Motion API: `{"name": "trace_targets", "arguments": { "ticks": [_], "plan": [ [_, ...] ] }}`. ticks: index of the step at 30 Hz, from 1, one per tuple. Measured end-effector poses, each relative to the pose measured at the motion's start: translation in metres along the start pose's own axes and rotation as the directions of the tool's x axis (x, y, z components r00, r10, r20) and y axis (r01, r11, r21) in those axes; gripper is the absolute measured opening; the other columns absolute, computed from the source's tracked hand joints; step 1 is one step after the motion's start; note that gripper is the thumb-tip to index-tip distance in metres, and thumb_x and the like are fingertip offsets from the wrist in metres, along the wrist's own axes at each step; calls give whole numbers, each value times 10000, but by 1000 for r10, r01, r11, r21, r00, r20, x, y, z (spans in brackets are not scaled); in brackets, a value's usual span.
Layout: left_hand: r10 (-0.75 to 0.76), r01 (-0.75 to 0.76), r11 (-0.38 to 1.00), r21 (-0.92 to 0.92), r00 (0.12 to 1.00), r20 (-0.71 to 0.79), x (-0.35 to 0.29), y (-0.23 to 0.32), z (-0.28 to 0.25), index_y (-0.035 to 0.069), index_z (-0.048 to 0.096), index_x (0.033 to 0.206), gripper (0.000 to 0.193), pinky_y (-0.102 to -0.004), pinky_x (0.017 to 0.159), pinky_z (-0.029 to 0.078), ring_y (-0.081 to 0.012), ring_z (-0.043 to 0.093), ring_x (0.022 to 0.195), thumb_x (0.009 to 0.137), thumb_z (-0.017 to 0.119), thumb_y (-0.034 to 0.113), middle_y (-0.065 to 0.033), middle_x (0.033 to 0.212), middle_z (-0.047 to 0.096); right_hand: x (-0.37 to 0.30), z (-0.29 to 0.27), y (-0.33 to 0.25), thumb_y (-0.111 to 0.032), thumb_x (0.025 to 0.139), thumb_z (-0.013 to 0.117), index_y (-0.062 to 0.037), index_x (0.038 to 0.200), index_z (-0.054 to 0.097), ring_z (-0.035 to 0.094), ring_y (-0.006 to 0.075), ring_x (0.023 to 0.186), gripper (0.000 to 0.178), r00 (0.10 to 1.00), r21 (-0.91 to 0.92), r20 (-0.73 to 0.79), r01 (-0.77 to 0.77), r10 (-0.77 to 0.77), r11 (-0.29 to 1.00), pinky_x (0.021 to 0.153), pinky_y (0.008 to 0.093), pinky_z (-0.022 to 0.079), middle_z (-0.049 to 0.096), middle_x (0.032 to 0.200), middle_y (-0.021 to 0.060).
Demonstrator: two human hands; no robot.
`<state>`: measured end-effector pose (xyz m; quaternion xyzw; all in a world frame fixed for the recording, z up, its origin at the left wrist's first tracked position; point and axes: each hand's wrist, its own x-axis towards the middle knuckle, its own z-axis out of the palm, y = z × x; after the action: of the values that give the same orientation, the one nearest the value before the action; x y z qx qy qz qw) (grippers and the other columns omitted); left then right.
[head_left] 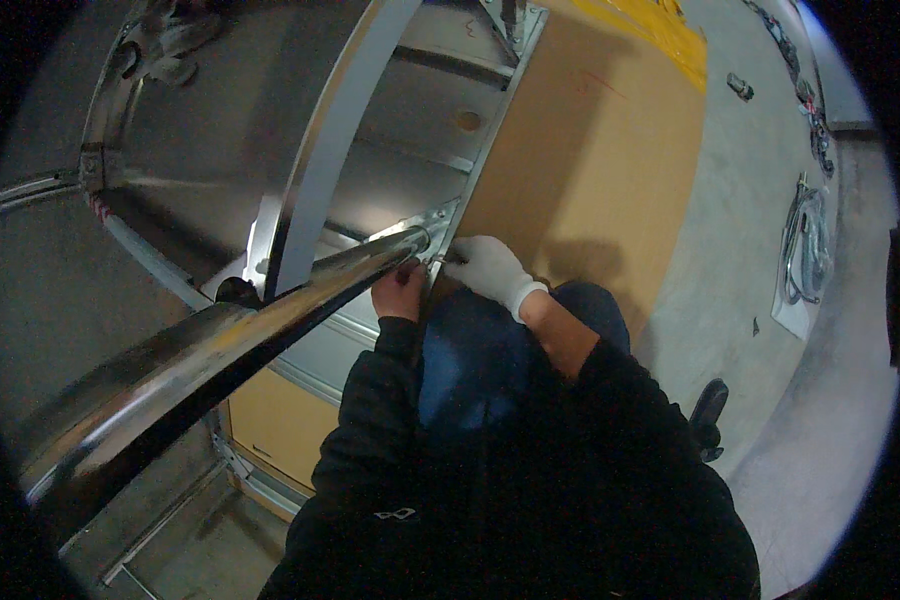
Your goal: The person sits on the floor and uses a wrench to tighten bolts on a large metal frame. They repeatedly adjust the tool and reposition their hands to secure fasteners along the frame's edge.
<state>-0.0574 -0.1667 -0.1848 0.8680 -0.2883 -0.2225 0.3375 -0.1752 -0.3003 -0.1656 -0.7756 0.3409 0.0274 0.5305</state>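
A shiny metal tube (pixel 315 283) runs from the lower left up to a metal bracket (pixel 435 222) on the edge of a metal frame. My left hand (pixel 398 292) is bare and closed just under the tube's end, its fingertips pinched at the bracket. What they hold, if anything, is too small to name. On the other side of the frame edge, my right hand (pixel 492 272) wears a white glove. Its fingers are drawn together close to the same joint, and what lies between them cannot be made out. My knees are bent right below both hands.
A brown board (pixel 580 150) with yellow wrapping (pixel 675 40) lies along the frame's right side. A pale curved metal strip (pixel 335 130) rises beyond the tube. On the concrete floor at right lie a clear bag of bent tubes (pixel 805 245) and a small dark object (pixel 740 86).
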Motion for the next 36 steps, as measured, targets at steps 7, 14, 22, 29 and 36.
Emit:
{"name": "trace_targets", "arguments": {
  "ticks": [7,14,22,29,36],
  "plan": [
    [-71,73,997,-29,995,67,12,-19,1,15,663,856,293,-321,723,486,-219,629,761,699,713,257,-102,786,664,-3,6,-4,-255,727,594,-27,869,630,577,371,810,271,996,-61,-73,38,-42,997,732,432,452,612,827,201],
    [-115,122,943,-308,993,40,11,-25,9,-6,662,852,254,-314,698,493,-178,625,751,702,718,191,-96,803,670,-3,8,-9,-229,738,595,-77,925,626,588,363,851,243,999,-155,-4,41,-42,987,743,446,470,618,858,178],
    [-40,54,988,-145,995,95,8,-2,-3,7,658,942,249,-299,694,482,-178,615,740,757,671,173,-80,810,664,-2,13,-8,-229,764,566,-75,886,628,597,362,818,206,998,-250,38,54,-46,967,714,455,475,624,839,165],
    [-49,81,975,-206,986,158,1,-11,-3,35,651,1002,243,-290,792,463,-164,602,831,789,611,145,-87,882,653,-2,13,-6,-243,770,553,-78,878,621,581,351,830,208,995,-186,69,79,-67,979,731,452,460,614,841,155],
    [28,-9,984,-177,994,107,-6,-7,-1,49,652,999,259,-275,775,469,-173,605,838,772,661,173,-113,964,623,-1,10,-5,-251,769,555,-74,892,618,579,351,853,225,996,-130,83,55,-45,990,741,447,460,617,862,159]
  ]
}}
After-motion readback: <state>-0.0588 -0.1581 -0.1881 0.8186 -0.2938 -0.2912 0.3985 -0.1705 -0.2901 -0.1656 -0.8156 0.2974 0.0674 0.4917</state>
